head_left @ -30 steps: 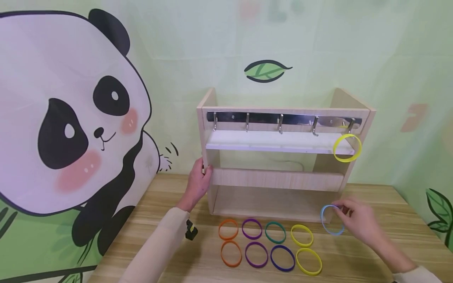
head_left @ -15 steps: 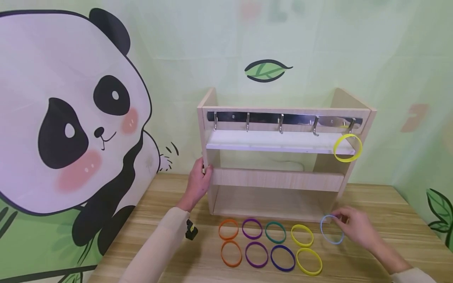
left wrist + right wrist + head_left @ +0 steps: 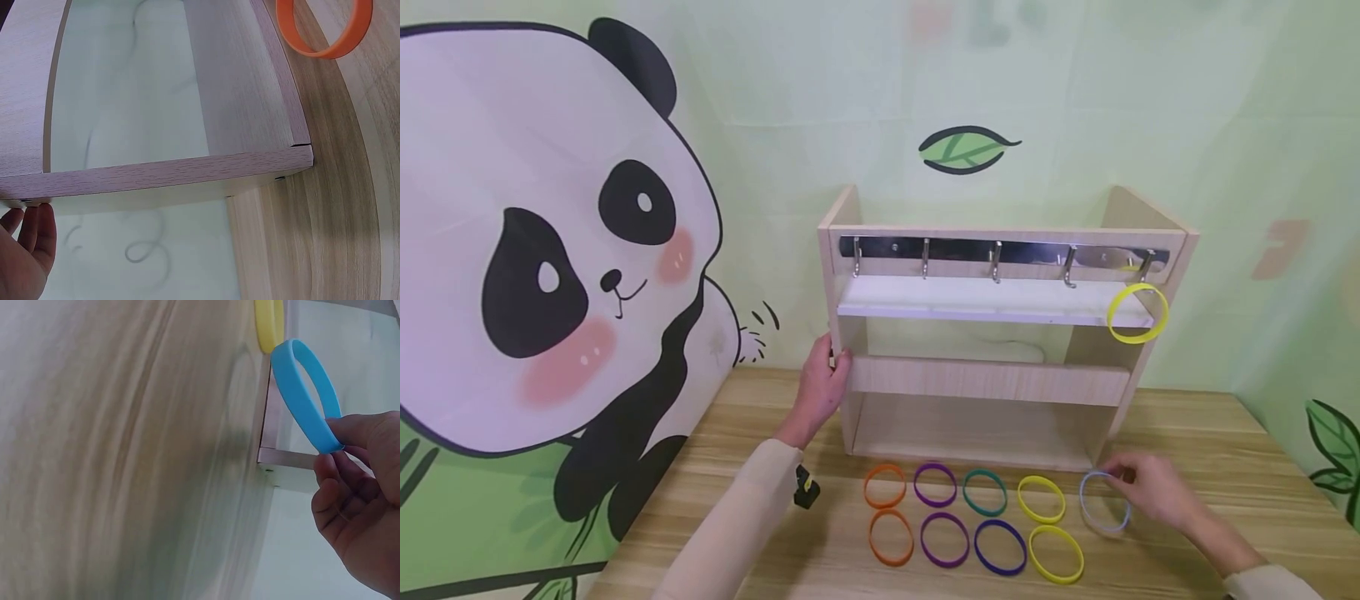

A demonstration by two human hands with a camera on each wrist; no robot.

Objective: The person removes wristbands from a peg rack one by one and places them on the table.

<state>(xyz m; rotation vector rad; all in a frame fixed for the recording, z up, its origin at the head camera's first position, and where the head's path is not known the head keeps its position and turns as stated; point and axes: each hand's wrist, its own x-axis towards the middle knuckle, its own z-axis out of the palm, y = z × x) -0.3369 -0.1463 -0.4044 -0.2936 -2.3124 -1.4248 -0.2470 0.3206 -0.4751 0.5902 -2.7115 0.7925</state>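
My right hand (image 3: pixel 1153 487) pinches a light blue silicone wristband (image 3: pixel 304 400) between thumb and fingertips. The band hangs low over the table, at the right end of the rows of wristbands and near the front right corner of the wooden shelf (image 3: pixel 985 379). My left hand (image 3: pixel 820 383) holds the shelf's left side panel, thumb at the front edge; in the left wrist view its fingertips meet the panel's outer face. A yellow wristband (image 3: pixel 1111 330) hangs from the rightmost hook (image 3: pixel 1145 265) of the metal hook rail (image 3: pixel 958 250).
Two rows of wristbands lie before the shelf: orange (image 3: pixel 891 563), purple (image 3: pixel 943 565), teal (image 3: pixel 985 513), dark blue (image 3: pixel 1000 572) and yellow (image 3: pixel 1055 580). A small black object (image 3: pixel 806 490) sits by the left sleeve. A panda-print backdrop (image 3: pixel 760 167) stands behind the wooden table (image 3: pixel 1195 417).
My right hand has lowered the light blue wristband toward the table, beside the back-row yellow one. The left hand stays on the shelf's side.
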